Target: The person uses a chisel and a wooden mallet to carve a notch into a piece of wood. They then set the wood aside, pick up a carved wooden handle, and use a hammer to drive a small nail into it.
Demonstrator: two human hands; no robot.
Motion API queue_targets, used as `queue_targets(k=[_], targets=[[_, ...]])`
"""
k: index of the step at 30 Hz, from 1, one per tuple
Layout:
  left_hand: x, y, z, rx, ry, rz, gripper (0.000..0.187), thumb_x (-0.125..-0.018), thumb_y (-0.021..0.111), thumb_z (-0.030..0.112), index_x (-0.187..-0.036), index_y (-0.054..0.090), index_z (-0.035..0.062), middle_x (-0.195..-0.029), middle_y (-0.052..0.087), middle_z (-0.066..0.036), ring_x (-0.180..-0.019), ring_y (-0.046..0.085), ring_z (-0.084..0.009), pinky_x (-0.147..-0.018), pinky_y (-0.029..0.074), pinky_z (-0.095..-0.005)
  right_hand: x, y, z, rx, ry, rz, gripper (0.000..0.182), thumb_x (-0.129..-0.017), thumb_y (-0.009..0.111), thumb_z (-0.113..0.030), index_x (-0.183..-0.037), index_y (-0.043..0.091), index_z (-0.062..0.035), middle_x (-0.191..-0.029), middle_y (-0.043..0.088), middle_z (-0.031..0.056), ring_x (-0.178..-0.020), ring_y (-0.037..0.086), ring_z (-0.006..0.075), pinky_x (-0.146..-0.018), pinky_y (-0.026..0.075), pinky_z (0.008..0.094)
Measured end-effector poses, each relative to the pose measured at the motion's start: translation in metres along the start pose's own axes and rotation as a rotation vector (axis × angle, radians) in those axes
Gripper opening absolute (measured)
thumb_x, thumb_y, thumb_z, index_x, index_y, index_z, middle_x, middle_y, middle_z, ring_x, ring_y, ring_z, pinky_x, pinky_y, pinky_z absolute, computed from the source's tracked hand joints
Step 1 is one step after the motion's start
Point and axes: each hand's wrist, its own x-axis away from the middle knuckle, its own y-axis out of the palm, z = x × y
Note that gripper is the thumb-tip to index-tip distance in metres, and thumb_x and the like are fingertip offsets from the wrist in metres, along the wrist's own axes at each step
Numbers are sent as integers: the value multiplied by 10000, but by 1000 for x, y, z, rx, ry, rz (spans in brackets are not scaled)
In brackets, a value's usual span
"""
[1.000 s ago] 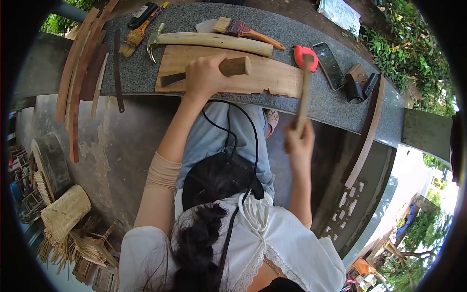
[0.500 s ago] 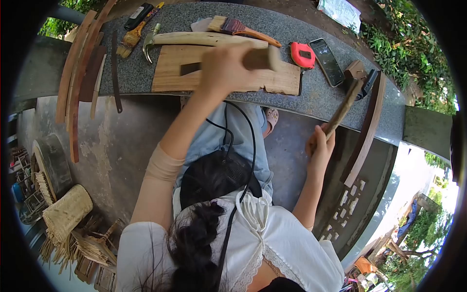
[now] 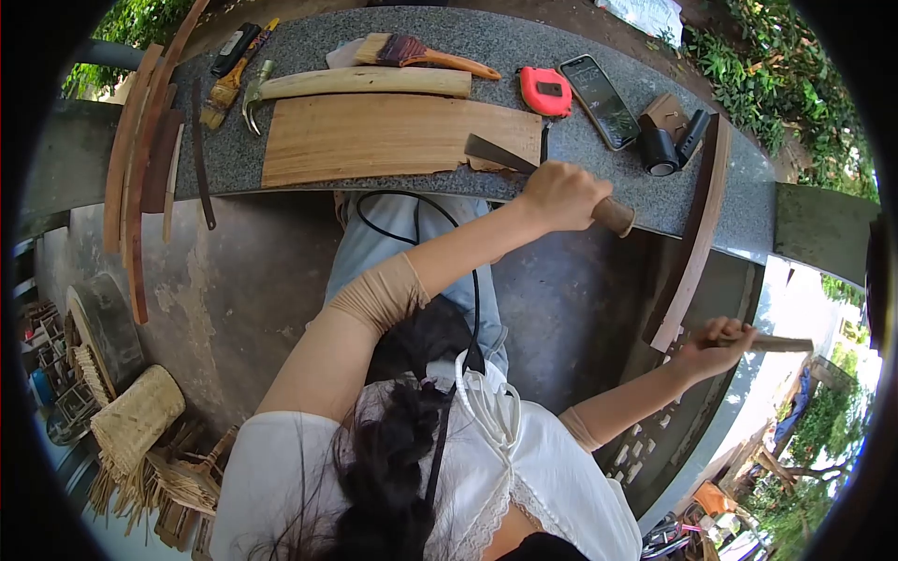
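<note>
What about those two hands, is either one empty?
No, the left hand grips a wooden-handled blade, and the right hand holds a piece of wood.

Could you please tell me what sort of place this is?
Probably an outdoor woodworking spot: a wooden board and a claw hammer lie on the stone-like counter, with leafy plants beyond.

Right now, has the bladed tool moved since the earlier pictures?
Yes, the bladed tool has moved right: its blade was over the wooden board's left half, now its right end.
</note>
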Motion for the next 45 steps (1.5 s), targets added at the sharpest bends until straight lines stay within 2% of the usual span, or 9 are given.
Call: queue_targets(k=[3, 6, 14, 20, 24, 30, 36, 40, 45], targets=[[5, -12, -10, -37, -49, 13, 164, -564, 700, 196, -679, 598, 138, -588, 604, -58, -559, 633, -247, -479, 485, -369, 7, 16, 30, -255, -82, 185, 312, -934, 474, -287, -693, 395, -105, -577, 352, -11, -473, 333, 101, -460, 309, 221], [9, -25, -24, -57, -114, 34, 167, -563, 710, 204, -681, 605, 147, -596, 608, -52, -565, 634, -251, -492, 490, -375, 100, 30, 84, 383, 341, -604, 288, -910, 519, -268, -698, 436, -92, -483, 295, -43, -358, 282, 76, -336, 201, 243], [30, -81, -57, -133, -250, 141, 214, -579, 747, 273, -707, 634, 143, -603, 619, -66, -584, 636, -260, -505, 493, -388, 81, 47, 80, -357, 310, -27, 231, -916, 477, -192, -708, 412, -114, -548, 374, -25, -393, 281, 68, -334, 212, 252], [56, -133, -87, -223, -420, 98, 322, -552, 741, 227, -861, 689, 154, -708, 663, -81, -654, 652, -273, -583, 515, -384, 118, 66, 64, 450, 420, -792, 145, -852, 621, -137, -830, 488, -86, -538, 391, -40, -394, 328, 38, -348, 218, 216], [72, -150, -98, -246, -386, 198, 347, -561, 742, 229, -895, 697, 150, -752, 677, -90, -680, 658, -275, -588, 514, -382, 138, 105, 74, -393, 329, -144, 197, -885, 562, -152, -771, 414, -91, -561, 391, -21, -416, 341, 58, -367, 243, 247], [90, -181, -121, -332, -495, 190, 327, -575, 740, 230, -889, 695, 148, -757, 680, -89, -681, 657, -276, -590, 507, -381, 161, 105, 75, 317, 484, -866, 154, -868, 559, -103, -776, 436, -107, -573, 360, -24, -429, 321, 68, -388, 220, 236], [98, -192, -123, -293, -525, 227, 295, -599, 733, 251, -876, 691, 161, -719, 668, -99, -705, 653, -304, -629, 506, -413, 204, 159, 75, -224, 239, -339, 127, -883, 534, -98, -826, 421, -102, -570, 378, -17, -458, 354, 68, -402, 261, 221], [102, -197, -131, -336, -525, 261, 288, -605, 730, 258, -877, 691, 172, -715, 665, -104, -702, 651, -310, -639, 511, -413, 219, 120, 110, 333, 404, -1085, 166, -860, 603, -114, -881, 438, -106, -598, 403, -41, -465, 379, 47, -405, 274, 204], [68, -180, -101, -253, -419, 261, 247, -620, 712, 261, -848, 686, 169, -714, 669, -99, -685, 663, -284, -619, 521, -409, 123, 63, 86, 225, 342, -590, 152, -878, 599, -105, -874, 448, -104, -582, 378, -43, -425, 328, 40, -373, 241, 212]])
